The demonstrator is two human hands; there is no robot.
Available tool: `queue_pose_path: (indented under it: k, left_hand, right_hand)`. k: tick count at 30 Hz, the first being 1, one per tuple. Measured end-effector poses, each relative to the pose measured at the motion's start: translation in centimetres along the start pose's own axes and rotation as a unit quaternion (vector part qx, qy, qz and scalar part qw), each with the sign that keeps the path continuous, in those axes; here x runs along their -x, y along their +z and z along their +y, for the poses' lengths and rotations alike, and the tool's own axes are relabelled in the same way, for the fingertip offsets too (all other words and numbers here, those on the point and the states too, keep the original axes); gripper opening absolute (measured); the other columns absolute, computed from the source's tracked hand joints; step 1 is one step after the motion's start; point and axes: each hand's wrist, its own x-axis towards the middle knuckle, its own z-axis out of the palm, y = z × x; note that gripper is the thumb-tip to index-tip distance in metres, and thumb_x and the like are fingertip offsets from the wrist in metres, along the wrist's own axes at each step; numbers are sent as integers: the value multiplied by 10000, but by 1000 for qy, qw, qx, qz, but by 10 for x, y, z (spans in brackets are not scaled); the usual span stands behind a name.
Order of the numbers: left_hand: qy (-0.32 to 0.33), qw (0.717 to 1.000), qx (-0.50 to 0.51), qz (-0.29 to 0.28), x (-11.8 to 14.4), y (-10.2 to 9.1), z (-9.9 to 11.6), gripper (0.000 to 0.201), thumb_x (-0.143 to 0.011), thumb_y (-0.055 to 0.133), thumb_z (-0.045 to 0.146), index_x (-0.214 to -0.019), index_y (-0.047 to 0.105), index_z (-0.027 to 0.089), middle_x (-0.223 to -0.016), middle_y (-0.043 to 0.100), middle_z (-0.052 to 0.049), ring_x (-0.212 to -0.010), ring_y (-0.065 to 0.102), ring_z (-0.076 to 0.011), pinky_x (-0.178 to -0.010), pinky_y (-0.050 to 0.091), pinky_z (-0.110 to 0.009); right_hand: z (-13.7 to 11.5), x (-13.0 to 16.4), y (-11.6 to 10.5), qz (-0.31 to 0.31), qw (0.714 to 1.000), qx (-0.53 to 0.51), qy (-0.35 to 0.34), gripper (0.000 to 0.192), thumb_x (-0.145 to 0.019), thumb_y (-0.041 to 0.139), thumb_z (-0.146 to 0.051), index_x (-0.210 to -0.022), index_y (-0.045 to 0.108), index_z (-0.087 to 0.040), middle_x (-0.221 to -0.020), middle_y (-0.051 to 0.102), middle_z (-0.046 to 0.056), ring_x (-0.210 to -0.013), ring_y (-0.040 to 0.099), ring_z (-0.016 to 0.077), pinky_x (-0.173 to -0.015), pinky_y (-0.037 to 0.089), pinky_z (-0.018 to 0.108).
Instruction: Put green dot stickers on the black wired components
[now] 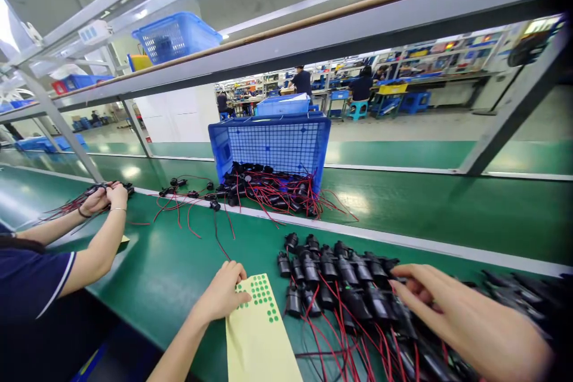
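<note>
My left hand (222, 293) rests with curled fingers on the upper left of a pale yellow sheet (259, 340) that carries several small green round stickers (260, 296). My right hand (465, 322) lies over a row of black cylindrical parts with red and black wires (340, 277), its fingers touching the parts at the right end; whether it grips one I cannot tell. Both lie on the green belt (170, 262) in front of me.
A blue mesh crate (271, 146) stands behind a loose pile of the same wired parts (268, 191). At the left a co-worker's hands (107, 197) hold a bundle of wires. A metal rack frame (313, 42) with blue baskets spans overhead. People work at benches far behind.
</note>
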Motion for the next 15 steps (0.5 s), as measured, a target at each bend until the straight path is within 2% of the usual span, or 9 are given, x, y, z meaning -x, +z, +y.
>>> queue_pose_path:
  k: [2, 5, 8, 11, 15]
  left_hand:
    - [2, 998, 63, -20, 4, -3, 5, 162, -737, 616, 187, -861, 514, 204, -893, 537, 1, -863, 500, -195, -790, 403, -320]
    - [7, 985, 164, -51, 13, -6, 23, 156, -781, 590, 240, -909, 510, 202, -899, 570, 4, -829, 543, -165, -714, 423, -266]
    - [20, 969, 236, -64, 25, -7, 47, 207, -789, 632, 310, -917, 525, 187, -890, 590, -1, -818, 560, -157, -699, 433, -246]
    - [37, 958, 276, -64, 36, -4, 67, 242, -783, 677, 340, -914, 575, 164, -848, 587, 6, -788, 535, -144, -713, 419, -243]
    - [44, 949, 310, -34, 47, 1, 83, 224, -774, 691, 293, -935, 643, 144, -847, 616, -4, -810, 533, -155, -745, 416, -251]
  right_hand:
    - [-37, 4, 8, -42, 995, -39, -82, 208, -911, 585, -468, -917, 715, -306, -861, 762, 7, -674, 742, 192, -567, 568, 279]
    - [-93, 9, 23, -21, 969, -123, -212, 173, -1002, 504, -267, -920, 657, -276, -811, 716, -8, -679, 722, 156, -597, 560, 255]
    - [-130, 12, 41, -16, 955, -156, -250, 220, -1040, 446, -243, -914, 626, -255, -795, 680, -5, -685, 703, 141, -605, 555, 242]
    - [-145, 13, 55, -10, 951, -175, -257, 230, -1063, 431, -265, -950, 629, -236, -826, 685, 16, -707, 706, 147, -621, 561, 246]
    - [-146, 12, 61, -3, 947, -194, -257, 256, -1076, 421, -269, -952, 640, -223, -826, 687, 23, -718, 715, 149, -650, 569, 245]
